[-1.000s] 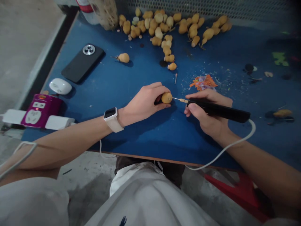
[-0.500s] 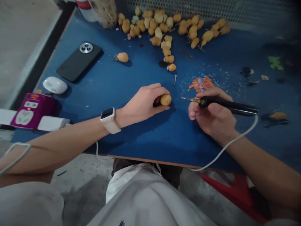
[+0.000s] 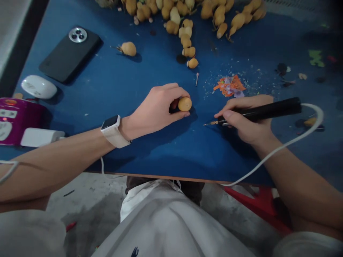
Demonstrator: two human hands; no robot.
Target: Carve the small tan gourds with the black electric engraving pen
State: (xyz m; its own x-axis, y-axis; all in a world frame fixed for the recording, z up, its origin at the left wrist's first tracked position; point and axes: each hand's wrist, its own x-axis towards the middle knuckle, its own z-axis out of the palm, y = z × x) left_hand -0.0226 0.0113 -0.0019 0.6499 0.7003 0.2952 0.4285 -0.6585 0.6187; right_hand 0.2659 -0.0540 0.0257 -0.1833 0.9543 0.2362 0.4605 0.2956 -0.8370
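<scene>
My left hand (image 3: 158,109), with a watch (image 3: 114,130) at the wrist, pinches a small tan gourd (image 3: 184,104) between thumb and fingers, its rounded end facing right. The palm side and the rest of the gourd are hidden. In my right hand (image 3: 248,119) is a black electric engraving pen (image 3: 273,110), gripped like a pencil. Its thin metal tip points left and stands apart from the gourd. A white cable (image 3: 284,142) runs from the pen's back end down past my right forearm. Above the right hand lies a small heap of orange and lilac scraps (image 3: 230,85).
Many small gourds (image 3: 171,26) crowd the back of the blue table (image 3: 150,157), and a single gourd (image 3: 128,49) lies apart. To the left are a dark phone (image 3: 71,55), a white earbud case (image 3: 39,86) and a purple power socket (image 3: 24,119). Dust surrounds the scraps.
My right hand has turned the engraving pen from near level to tip slanting down, fingers now gripping it near the front. The left hand keeps the gourd. The view has shifted closer.
</scene>
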